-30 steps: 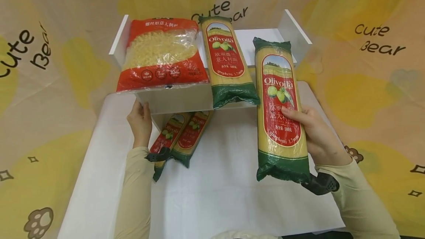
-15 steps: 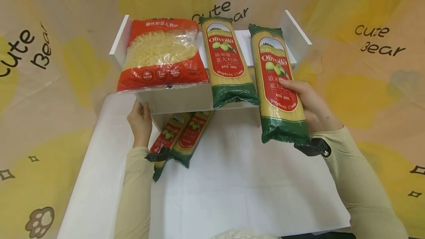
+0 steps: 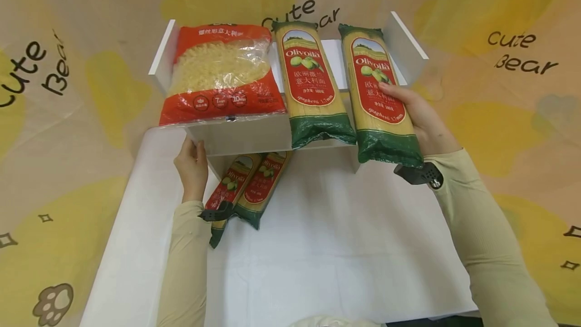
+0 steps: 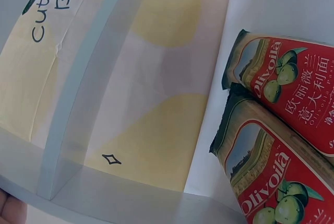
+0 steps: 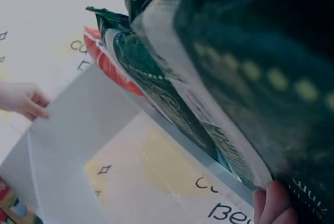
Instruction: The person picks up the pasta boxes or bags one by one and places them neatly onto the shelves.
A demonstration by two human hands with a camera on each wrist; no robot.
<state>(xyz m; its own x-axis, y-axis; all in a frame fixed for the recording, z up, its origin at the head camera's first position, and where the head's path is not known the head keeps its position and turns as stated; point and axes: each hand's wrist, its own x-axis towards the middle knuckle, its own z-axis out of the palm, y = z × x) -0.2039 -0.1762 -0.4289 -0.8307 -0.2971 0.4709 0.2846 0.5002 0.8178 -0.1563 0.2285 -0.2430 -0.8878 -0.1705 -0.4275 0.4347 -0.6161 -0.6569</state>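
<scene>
My right hand (image 3: 424, 120) grips a green-ended spaghetti pack (image 3: 379, 90) by its right side, thumb across the red label. The pack lies tilted at the right of the white shelf's (image 3: 245, 135) upper level, its lower end jutting past the front edge. My left hand (image 3: 191, 168) holds the shelf's left side panel by its edge, seen also in the right wrist view. Beside the held pack lies another spaghetti pack (image 3: 313, 85), and left of that a red bag of spiral pasta (image 3: 222, 74). In the right wrist view, curled fingertips (image 5: 275, 203) show at the held pack's underside.
Two more spaghetti packs (image 3: 260, 185) lean together under the shelf at its left; they appear close up in the left wrist view. The shelf's right side wall (image 3: 406, 39) rises beside the held pack. A white table (image 3: 336, 246) spreads below, with a patterned cloth (image 3: 513, 130) behind.
My right hand has moved the spaghetti pack up and away from me, from in front of the shelf onto its upper right part. The left hand has stayed on the panel.
</scene>
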